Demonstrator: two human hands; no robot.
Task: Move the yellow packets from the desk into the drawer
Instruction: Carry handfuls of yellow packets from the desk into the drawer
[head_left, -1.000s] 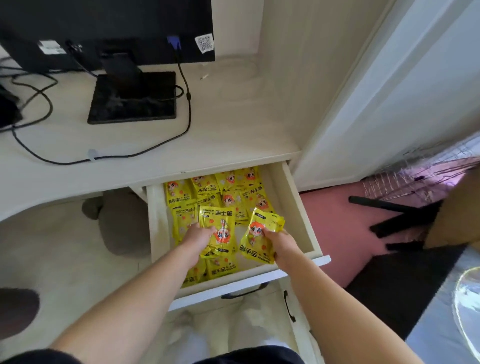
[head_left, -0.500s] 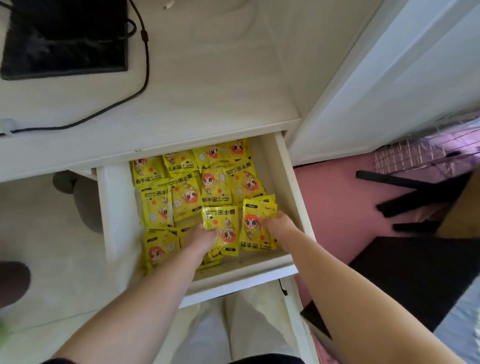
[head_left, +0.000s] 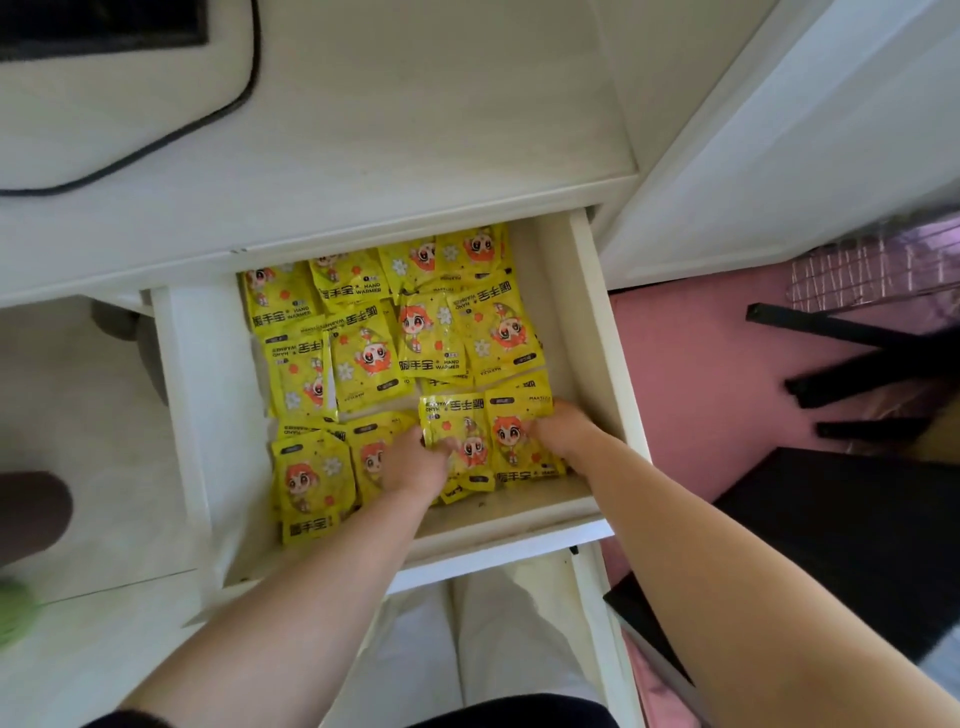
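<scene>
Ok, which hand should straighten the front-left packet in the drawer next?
Left, probably: left hand lies nearer the front-left packet; right hand holds another packet near the right wall of the drawer.

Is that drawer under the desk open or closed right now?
Open. The drawer is pulled out from under the desk, its inside showing yellow packets, with the left hand and right hand reaching into it.

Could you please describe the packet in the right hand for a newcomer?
Look in the open drawer under the desk, front right corner. The right hand holds a yellow packet there; unlike its left neighbour, its lettering runs along the near edge.
</scene>
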